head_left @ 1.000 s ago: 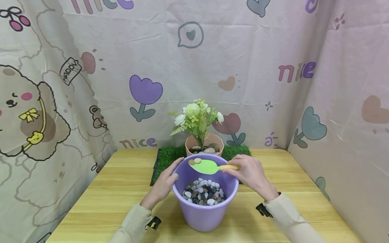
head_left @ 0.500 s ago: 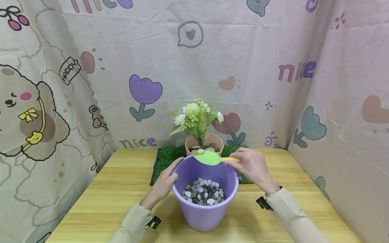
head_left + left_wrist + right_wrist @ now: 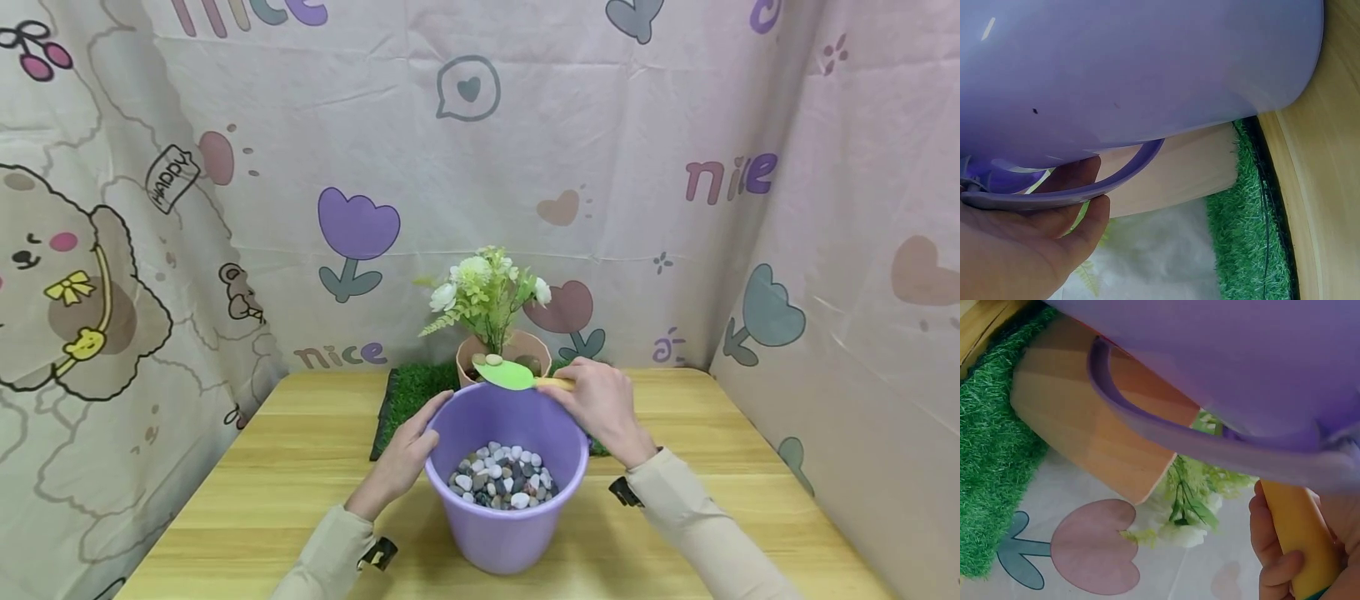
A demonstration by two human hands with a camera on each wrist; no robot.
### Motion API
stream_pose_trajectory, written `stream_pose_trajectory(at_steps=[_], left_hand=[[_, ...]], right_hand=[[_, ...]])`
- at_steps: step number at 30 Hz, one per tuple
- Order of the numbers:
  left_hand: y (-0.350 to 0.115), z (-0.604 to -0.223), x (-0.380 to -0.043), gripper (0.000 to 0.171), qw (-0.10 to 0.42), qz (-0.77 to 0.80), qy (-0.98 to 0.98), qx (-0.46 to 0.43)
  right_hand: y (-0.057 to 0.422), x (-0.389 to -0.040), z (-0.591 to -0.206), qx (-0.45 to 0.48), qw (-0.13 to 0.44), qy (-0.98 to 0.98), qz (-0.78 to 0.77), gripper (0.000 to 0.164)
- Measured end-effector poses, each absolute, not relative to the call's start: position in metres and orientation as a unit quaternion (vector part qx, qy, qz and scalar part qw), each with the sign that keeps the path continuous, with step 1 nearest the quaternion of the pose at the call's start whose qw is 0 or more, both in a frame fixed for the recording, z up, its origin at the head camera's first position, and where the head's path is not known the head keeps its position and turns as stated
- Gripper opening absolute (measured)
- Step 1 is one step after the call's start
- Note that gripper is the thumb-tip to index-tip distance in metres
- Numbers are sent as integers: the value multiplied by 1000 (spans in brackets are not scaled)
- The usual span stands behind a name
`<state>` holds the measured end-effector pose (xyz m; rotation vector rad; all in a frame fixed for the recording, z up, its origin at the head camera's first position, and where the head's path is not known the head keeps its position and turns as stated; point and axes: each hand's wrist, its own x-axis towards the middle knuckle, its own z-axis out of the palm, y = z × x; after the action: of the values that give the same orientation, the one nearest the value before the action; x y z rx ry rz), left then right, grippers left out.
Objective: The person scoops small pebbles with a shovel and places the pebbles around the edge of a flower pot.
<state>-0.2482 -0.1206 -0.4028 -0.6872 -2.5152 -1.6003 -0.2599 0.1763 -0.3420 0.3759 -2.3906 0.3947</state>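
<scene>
A purple bucket (image 3: 502, 533) with grey, white and dark pebbles (image 3: 498, 477) inside stands on the wooden table. My left hand (image 3: 403, 454) grips its left rim; in the left wrist view those fingers lie around the bucket handle (image 3: 1079, 195). Above the far rim, my right hand (image 3: 603, 404) holds a small trowel by its yellow handle (image 3: 1300, 534). Two tan pebbles (image 3: 493, 360) sit near the tip of the green blade (image 3: 507, 376), which reaches over the front edge of a peach flowerpot (image 3: 519, 340). The blade partly hides stones in that pot.
White flowers with green leaves (image 3: 474, 279) rise from the flowerpot. Beneath the pot lies a green artificial grass mat (image 3: 420, 387). A patterned cloth (image 3: 480, 167) hangs behind and at both sides of the table (image 3: 300, 467).
My right hand has raised the trowel from over the bucket's inside and moved it away from me, to the flowerpot's front edge. The left hand stays on the rim.
</scene>
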Motion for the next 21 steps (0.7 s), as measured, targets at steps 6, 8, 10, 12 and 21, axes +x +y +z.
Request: stream_pose_trajectory(at_steps=[6,8,10,12,21], left_hand=[[-121,-403,-248,65,40,-525,-820,-225],[-121,-403,-248,65,40,-524,-821,-225],[-121,-403,-248,65,41,-523,-821,-226],[-121,-403,-248,65,41,-521,-822,-226],[-121,-403,-248,65,40,-522,-821,-228]], right_hand=[[168,-264,-348,115,328,-924,159,32],[165,-265,-350,115,330,-923,164,30],[162,-266,-352,122,333,-920,168,28],[160,-266,-354,129,335,-917,173,27],[158,-269,-357,140,352,-905,191,22]])
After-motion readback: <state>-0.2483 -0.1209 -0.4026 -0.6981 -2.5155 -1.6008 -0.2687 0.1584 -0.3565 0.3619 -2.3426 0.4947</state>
